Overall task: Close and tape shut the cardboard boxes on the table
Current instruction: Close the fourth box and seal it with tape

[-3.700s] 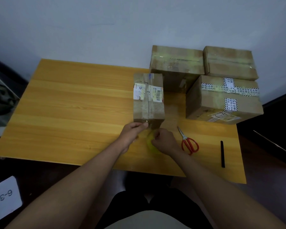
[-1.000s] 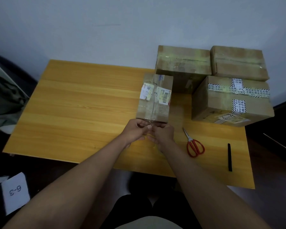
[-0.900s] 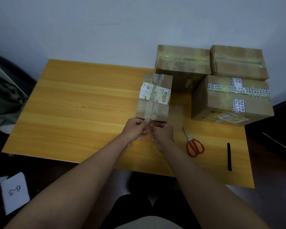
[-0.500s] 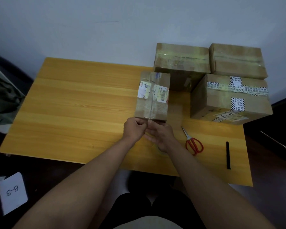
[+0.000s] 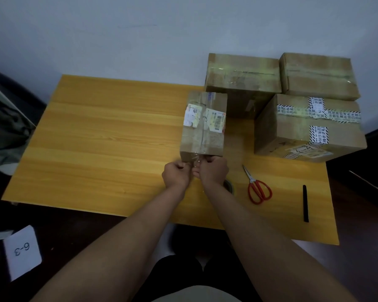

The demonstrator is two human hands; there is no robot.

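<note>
A small closed cardboard box (image 5: pixel 202 136) with shipping labels stands upright on the wooden table (image 5: pixel 100 136). Clear tape (image 5: pixel 195 161) runs over its top seam and hangs shiny down the near face. My left hand (image 5: pixel 176 174) and my right hand (image 5: pixel 213 171) are side by side at the box's near bottom edge, fingers curled, pinching that tape. The tape roll (image 5: pixel 229 185) lies flat on the table just behind my right wrist, mostly hidden by it.
Three larger taped boxes stand at the back right: one by the wall (image 5: pixel 242 75), one in the corner (image 5: pixel 319 75), one nearer (image 5: pixel 308 127). Red-handled scissors (image 5: pixel 258 188) and a black pen (image 5: pixel 305 202) lie right of my hands. A card marked 6-3 (image 5: pixel 22 250) lies on the floor.
My right hand no longer holds the tape roll, which now lies on the table by my wrist. Both hands have closed in on the tape at the box's near edge.
</note>
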